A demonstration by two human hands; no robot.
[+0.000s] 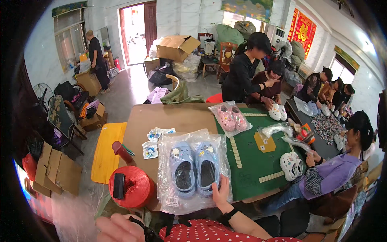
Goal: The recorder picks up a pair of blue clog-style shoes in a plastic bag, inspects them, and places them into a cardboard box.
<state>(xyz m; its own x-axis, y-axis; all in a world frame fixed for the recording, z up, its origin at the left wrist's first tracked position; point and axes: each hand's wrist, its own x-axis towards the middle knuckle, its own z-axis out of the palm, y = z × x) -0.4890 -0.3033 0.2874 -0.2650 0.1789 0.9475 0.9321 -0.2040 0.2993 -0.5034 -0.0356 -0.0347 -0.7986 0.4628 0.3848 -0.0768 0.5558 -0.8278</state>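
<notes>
I see two blue clogs [183, 167] side by side in one clear bag [165, 177], on the near part of the brown table [139, 117]. The right hand [221, 192] grips this bag at its near right edge. The left hand [120, 229] is apart, at the near left; its fingers bend, but I cannot tell if they hold something. Left stands one red roll [139, 197]; farther are three small packets [150, 150], and to the far right two pink clogs [226, 120].
</notes>
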